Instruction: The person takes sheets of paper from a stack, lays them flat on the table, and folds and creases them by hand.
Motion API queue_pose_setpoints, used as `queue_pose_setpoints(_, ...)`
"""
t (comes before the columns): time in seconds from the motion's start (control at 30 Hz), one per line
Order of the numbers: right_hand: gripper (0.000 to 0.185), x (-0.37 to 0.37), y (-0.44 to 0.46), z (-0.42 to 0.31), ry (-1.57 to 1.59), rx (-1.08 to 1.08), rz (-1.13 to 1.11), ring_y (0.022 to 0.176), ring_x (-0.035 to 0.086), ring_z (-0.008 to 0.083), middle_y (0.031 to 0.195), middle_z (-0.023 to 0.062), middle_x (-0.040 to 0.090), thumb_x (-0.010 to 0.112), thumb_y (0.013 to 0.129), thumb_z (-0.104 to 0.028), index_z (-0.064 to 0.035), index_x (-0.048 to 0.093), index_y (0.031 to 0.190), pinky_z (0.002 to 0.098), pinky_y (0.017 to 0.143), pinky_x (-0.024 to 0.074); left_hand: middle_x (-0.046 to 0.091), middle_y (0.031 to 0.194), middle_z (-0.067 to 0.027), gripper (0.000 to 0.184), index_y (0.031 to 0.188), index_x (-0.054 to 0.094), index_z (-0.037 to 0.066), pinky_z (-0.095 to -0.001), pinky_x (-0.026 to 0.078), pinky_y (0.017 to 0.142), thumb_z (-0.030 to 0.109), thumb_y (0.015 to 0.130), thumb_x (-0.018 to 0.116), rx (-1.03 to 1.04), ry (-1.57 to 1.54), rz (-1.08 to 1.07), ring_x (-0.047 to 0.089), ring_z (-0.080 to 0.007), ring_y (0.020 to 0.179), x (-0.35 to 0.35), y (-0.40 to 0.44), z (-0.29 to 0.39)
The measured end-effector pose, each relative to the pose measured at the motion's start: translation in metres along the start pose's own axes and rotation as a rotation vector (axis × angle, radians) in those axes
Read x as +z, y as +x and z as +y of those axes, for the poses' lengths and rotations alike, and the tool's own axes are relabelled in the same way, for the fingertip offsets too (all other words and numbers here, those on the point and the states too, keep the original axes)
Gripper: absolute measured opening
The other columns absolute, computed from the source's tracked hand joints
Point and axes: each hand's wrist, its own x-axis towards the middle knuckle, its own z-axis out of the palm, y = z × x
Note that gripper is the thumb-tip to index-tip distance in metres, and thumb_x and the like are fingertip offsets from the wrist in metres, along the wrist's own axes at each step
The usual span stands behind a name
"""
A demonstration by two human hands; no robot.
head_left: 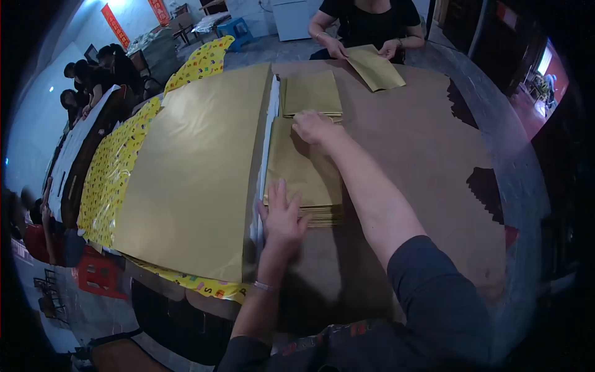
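Note:
A stack of gold-brown paper pieces (310,177) lies on the brown table covering in front of me, its layered edges showing at the near side. My left hand (284,217) rests on the stack's near left corner with its fingers spread. At the far end of the stack, my right hand (314,128) has its fingers curled together on the top paper's edge; the fingertips are partly hidden. Just beyond it sits a second, smaller-looking pile of the same paper (312,93). A whitish strip (273,105) runs along the left side of both piles.
Large gold sheets (198,167) cover the table's left, over a yellow patterned cloth (102,192). Across the table, a person (369,28) holds another gold-brown paper piece (376,67) in both hands. A red stool (99,274) stands at the near left; other people sit farther left.

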Motion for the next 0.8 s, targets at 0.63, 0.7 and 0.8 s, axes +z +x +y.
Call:
queue_pose_setpoints(0.63, 0.056, 0.030, 0.013, -0.011, -0.113, 0.095, -0.087, 0.127, 0.047, 0.0328, 0.132, 0.0150, 0.055, 0.046, 0.096, -0.052, -0.0049, 0.061, 0.120, 0.0491, 0.106, 0.0362, 0.045, 0.140, -0.0097, 0.060, 0.126, 0.062, 0.029, -0.0695, 0.027, 0.101, 0.031, 0.070, 0.083, 0.025, -0.074, 0.025, 0.030, -0.0320, 0.139, 0.037, -0.026, 0.001)
queue_pose_setpoints(0.7, 0.056, 0.009, -0.012, -0.022, -0.044, 0.032, 0.013, 0.128, 0.046, 0.0319, 0.131, 0.0140, 0.055, 0.047, 0.096, -0.052, -0.0058, 0.058, 0.126, 0.0487, 0.107, 0.0351, 0.044, 0.140, -0.0102, 0.058, 0.125, 0.061, 0.027, -0.0711, 0.026, 0.099, 0.032, 0.071, 0.081, 0.010, -0.039, 0.019, 0.033, -0.0324, 0.138, 0.029, -0.021, 0.006)
queue_pose_setpoints(0.8, 0.057, 0.019, -0.044, -0.020, -0.052, -0.072, 0.064, 0.134, 0.040, 0.0344, 0.137, 0.0163, 0.050, 0.050, 0.096, -0.048, -0.0058, 0.052, 0.134, 0.0477, 0.110, 0.0321, 0.042, 0.141, -0.0144, 0.061, 0.128, 0.058, 0.021, -0.0738, 0.025, 0.098, 0.032, 0.073, 0.080, 0.014, -0.047, 0.049, 0.033, -0.0341, 0.137, 0.026, -0.021, 0.010)
